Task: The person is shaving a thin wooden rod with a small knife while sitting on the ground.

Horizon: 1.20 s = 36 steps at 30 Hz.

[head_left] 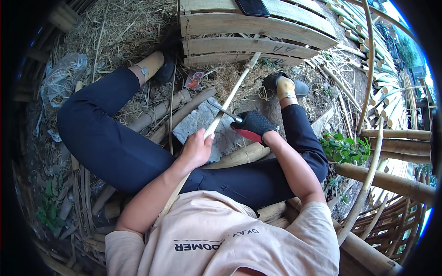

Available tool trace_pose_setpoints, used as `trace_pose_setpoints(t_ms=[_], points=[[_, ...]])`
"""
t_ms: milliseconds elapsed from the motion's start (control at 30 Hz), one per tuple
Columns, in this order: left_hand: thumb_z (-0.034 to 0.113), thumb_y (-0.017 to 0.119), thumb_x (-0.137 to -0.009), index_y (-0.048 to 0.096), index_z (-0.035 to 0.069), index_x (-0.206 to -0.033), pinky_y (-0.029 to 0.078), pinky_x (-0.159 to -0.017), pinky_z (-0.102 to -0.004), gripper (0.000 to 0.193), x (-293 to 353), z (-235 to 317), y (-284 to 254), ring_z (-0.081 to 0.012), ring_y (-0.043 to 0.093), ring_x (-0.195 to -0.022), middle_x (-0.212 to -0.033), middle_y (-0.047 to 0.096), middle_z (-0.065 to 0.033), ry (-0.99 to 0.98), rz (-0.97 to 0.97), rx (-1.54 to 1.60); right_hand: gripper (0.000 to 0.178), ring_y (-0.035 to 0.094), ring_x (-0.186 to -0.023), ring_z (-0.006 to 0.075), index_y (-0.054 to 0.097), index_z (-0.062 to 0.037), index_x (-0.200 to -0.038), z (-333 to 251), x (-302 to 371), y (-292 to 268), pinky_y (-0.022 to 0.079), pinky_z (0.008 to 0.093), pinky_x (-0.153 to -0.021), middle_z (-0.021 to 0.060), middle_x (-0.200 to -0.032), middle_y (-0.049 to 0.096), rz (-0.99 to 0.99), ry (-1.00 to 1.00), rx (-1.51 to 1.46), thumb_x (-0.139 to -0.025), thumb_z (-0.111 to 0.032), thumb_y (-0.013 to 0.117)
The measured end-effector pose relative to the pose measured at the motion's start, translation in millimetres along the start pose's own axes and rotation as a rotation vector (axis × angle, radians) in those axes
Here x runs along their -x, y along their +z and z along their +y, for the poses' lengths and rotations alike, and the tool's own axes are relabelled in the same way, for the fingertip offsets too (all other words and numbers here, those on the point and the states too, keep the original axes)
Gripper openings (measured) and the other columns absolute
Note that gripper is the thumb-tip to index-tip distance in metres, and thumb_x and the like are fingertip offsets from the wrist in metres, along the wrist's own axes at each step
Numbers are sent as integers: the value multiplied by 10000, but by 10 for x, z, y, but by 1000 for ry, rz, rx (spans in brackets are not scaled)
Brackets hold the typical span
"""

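A long pale bamboo strip runs from under my left arm up to the slatted wooden crate. My bare left hand is closed around it, low over my lap. On the right, my right hand, in a black and red glove, grips a knife with a narrow metal blade. That blade lies across the strip, just above my left hand; whether it cuts into the strip I cannot tell. Beneath both hands sits a flat grey stone on the ground.
A dark phone lies on the crate. Bamboo poles and a leaning thin pole stand at the right, near a green plant. Cut bamboo is stacked far right. Clear plastic lies at the left among straw.
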<state>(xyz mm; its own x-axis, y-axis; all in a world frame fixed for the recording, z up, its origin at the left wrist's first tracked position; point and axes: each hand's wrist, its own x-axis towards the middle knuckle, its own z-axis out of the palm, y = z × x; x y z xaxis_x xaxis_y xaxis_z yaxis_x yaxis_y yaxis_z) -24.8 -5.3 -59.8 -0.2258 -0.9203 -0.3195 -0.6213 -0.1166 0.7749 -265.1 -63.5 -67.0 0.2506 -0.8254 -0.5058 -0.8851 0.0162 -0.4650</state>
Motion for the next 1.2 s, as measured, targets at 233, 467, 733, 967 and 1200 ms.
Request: trace_pose_setpoints(t_ms=[233, 467, 733, 967, 1200], points=[[248, 573, -1002, 566, -32, -941, 482, -751, -540, 287, 26, -13, 15, -507, 633, -870, -847, 653, -289, 41, 38, -68, 377, 699, -942, 402, 762, -75, -993, -12, -46, 57, 539, 464, -875, 238, -971, 721, -29, 24, 74, -830, -406, 683], [238, 557, -1010, 568, -24, -937, 472, -732, -555, 271, 36, 40, -51, -506, 632, -840, -816, 649, -277, 55, 49, -71, 345, 709, -893, 402, 773, -78, -934, 26, -131, 26, 556, 478, -833, 237, -928, 722, 116, -7, 206, -829, -392, 672], [225, 564, -1005, 569, -26, -944, 474, -727, -548, 258, 53, 37, -44, -497, 639, -826, -807, 649, -281, 14, 30, -22, 345, 682, -876, 436, 747, -71, -955, 480, -187, -9, 538, 471, -813, 245, -901, 708, 242, 141, 90, -873, -391, 646], [220, 576, -996, 579, -38, -968, 479, -732, -542, 259, 9, -1, 7, -508, 639, -862, -836, 655, -298, 47, 57, -81, 444, 689, -968, 404, 749, -84, -1043, -225, 90, -109, 531, 465, -894, 230, -998, 719, 13, -15, 95, -848, -475, 671], [221, 584, -994, 575, -58, -985, 492, -728, -493, 280, 44, 96, -95, -475, 659, -857, -854, 660, -294, -26, -62, -9, 485, 691, -900, 411, 749, -94, -1004, -277, 224, -60, 536, 463, -834, 212, -930, 725, -5, -49, 47, -838, -547, 701]])
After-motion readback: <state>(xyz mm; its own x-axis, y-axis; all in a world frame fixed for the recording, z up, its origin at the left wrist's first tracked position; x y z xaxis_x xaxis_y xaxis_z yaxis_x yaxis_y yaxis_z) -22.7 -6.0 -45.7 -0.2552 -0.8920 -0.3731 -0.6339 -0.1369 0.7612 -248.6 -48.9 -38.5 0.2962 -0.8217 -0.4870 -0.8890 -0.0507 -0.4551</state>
